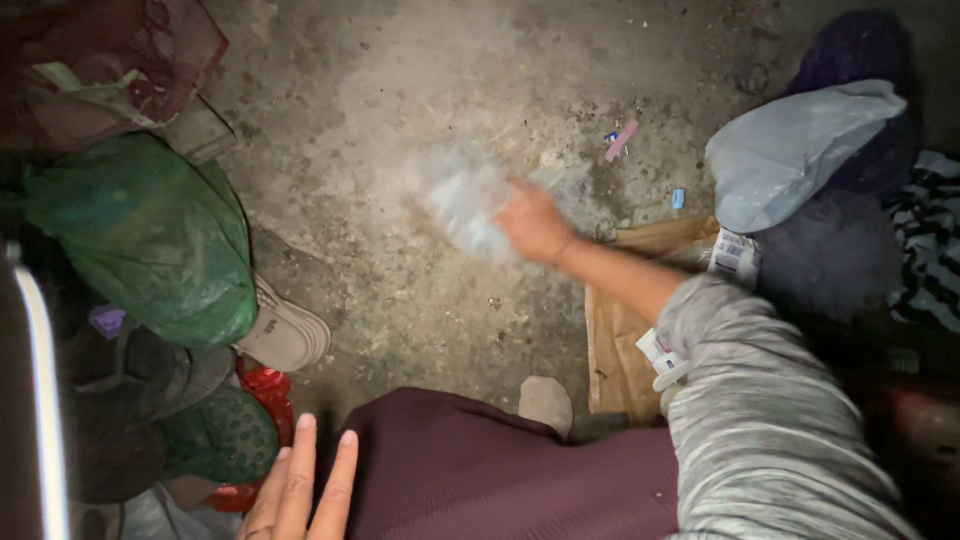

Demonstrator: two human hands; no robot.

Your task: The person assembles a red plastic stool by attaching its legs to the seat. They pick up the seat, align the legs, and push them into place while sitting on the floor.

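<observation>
We observed the right hand extended over the concrete floor, its fingers closed on a clear plastic bag. The bag was blurred; its long axis appeared to run from roughly ten o'clock down to four o'clock, the free end pointing toward ten o'clock, away from the hand. The bag lay at nine o'clock of the fingers, touching them, with the grip at its right-hand end; whether the fingers pinched or wrapped it we could not tell. The left hand sat at the lower edge of the view, held nothing, and showed two long fingers extended and pressed nearly together, just beside the maroon garment covering the lap. We counted one clear bag in hand, one green sack at nine o'clock of the scene, one pale shoe just beside that sack, one brown paper bag under the right forearm, one grey plastic bag at two o'clock, and one pink scrap on the floor at one o'clock. The right sleeve was grey and striped.
</observation>
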